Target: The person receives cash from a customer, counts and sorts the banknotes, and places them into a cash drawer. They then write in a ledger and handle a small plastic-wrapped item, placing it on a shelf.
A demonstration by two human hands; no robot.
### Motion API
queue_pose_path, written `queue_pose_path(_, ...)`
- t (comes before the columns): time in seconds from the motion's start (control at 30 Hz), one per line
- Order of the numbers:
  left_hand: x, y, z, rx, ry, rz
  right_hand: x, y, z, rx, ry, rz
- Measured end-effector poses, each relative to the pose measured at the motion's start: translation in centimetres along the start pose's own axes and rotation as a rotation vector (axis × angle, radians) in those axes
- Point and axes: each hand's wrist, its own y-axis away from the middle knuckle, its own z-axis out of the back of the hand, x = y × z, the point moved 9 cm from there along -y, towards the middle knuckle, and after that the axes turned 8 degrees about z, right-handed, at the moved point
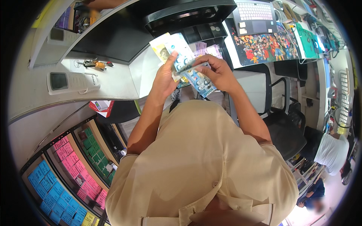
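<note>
My left hand [164, 77] is closed around a small stack of banknotes [180, 48], thumb on top; blue-white and yellow notes fan out above it. Between the fingers of my right hand [221, 75] is a blue banknote [201, 83], tilted down toward my lap. The two hands are close together, and the notes overlap between them. Beneath and beyond them is a pulled-out black cash drawer [203, 33], with coins in one compartment and purple banknotes [200, 48] in the near part.
On the white counter to the left are a handheld remote [60, 82] in a holder and a bunch of keys [98, 64]. A laptop [256, 17] and a colourful mat [260, 45] are at the right. A black chair [283, 135] stands right of me; coloured cards [58, 196] fill a lower-left rack.
</note>
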Motion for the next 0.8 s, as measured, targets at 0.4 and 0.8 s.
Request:
queue_pose_path(0.4, -2.7, 0.3, -0.6, -0.267, -0.559, -0.172, -2.1, -2.7, 3.7, -0.345, -0.620, -0.105)
queue_pose_path(0.8, 4.0, -5.1, 4.8, -0.169, -1.912, 0.033, -5.2, 7.1, 11.2, -0.694, -0.775, -0.214)
